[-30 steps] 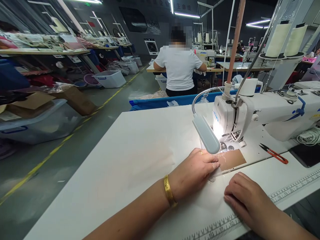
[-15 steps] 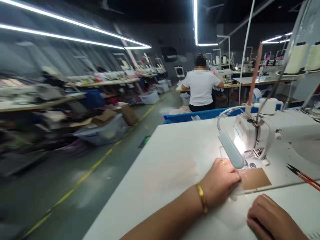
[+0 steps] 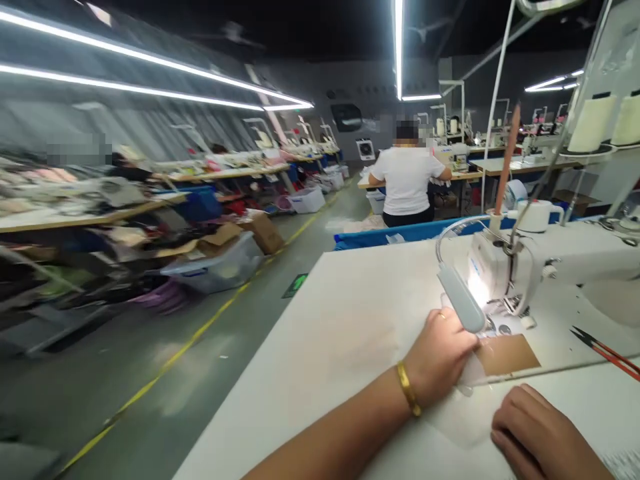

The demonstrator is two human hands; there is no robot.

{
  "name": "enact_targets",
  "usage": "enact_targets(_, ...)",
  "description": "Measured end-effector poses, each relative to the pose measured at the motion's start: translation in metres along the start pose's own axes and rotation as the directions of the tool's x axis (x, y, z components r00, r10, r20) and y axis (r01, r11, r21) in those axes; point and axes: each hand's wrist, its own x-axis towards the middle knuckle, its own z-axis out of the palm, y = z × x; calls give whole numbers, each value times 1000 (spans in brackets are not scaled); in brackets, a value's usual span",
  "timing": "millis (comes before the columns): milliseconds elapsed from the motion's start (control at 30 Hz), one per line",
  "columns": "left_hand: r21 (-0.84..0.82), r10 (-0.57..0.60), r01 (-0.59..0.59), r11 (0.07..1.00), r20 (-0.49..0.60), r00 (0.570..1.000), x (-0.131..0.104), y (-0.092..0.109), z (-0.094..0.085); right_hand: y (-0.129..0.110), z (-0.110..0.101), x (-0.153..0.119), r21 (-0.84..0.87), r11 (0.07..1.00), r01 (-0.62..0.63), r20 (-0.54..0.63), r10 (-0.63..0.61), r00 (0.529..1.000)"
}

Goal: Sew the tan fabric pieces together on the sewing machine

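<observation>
My left hand [image 3: 440,357], with a gold bangle at the wrist, is closed beside the needle area of a white sewing machine [image 3: 500,267]. A thin, see-through pale sheet [image 3: 463,420] shows at its fingertips and spreads toward my right hand; its material is unclear. My right hand [image 3: 540,430] rests curled on the table nearer to me, and whatever its fingers hold is hidden. A brown rectangular patch [image 3: 510,355] lies on the machine bed, right of my left fingers. Above that hand hangs a grey machine lamp [image 3: 463,299], lit.
Red-handled thread snips [image 3: 607,352] lie at the right on the white table [image 3: 310,373]. Thread cones [image 3: 593,123] stand behind the machine. A person in a white shirt [image 3: 406,177] sits ahead. Left of the table run a yellow floor line [image 3: 200,331] and a plastic bin [image 3: 220,267].
The view has turned slightly, so the background sits further right and a little lower. Both hands stay in nearly the same place, still closed.
</observation>
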Motion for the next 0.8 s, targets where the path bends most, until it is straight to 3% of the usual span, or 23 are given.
enact_targets(100, -94, 22, -24, 995, -26, 999, -5, 0, -9, -13, -11, 4, 40, 996, -84, 39, 83, 996)
enact_targets(300, -222, 67, -70, 973, -21, 998, -13, 2, -13, -20, -14, 6, 77, 985, -155, 41, 152, 987)
enact_targets(800, -118, 113, -112, 987, 1, 994, -11, 5, -12, -21, -18, 9, 128, 977, -170, 43, 166, 985)
